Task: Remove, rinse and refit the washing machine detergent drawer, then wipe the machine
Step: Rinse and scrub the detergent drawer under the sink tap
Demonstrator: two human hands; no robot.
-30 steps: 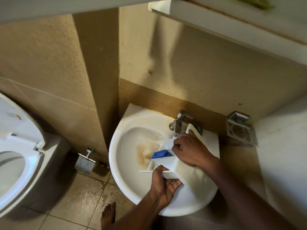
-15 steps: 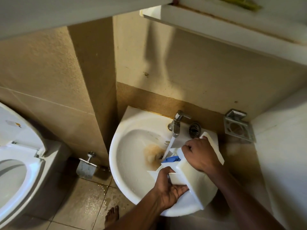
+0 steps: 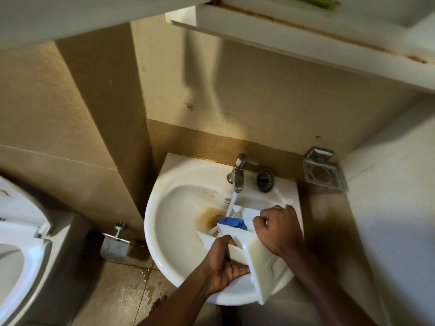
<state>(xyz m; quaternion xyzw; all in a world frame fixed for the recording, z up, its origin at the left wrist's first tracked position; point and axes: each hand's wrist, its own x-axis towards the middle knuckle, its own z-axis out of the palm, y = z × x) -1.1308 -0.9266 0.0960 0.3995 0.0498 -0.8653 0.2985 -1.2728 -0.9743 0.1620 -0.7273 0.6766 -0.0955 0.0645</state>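
The white detergent drawer (image 3: 261, 262) with a blue insert (image 3: 231, 223) lies tilted over the white sink (image 3: 179, 220). Water runs from the chrome tap (image 3: 239, 172) into the drawer's far end. My left hand (image 3: 223, 264) grips the drawer's near left side from below. My right hand (image 3: 280, 228) holds its right side near the top edge. Brownish water pools around the sink drain. The washing machine is out of view.
A toilet (image 3: 21, 243) stands at the left. A metal paper holder (image 3: 114, 245) hangs on the wall below the sink. A metal soap holder (image 3: 323, 170) is fixed right of the tap. A white shelf (image 3: 306, 27) juts overhead. The floor tiles are wet.
The tap has come on and water now falls into the drawer. My right hand moved from the tap down onto the drawer's right side. Brown water has spread near the drain.
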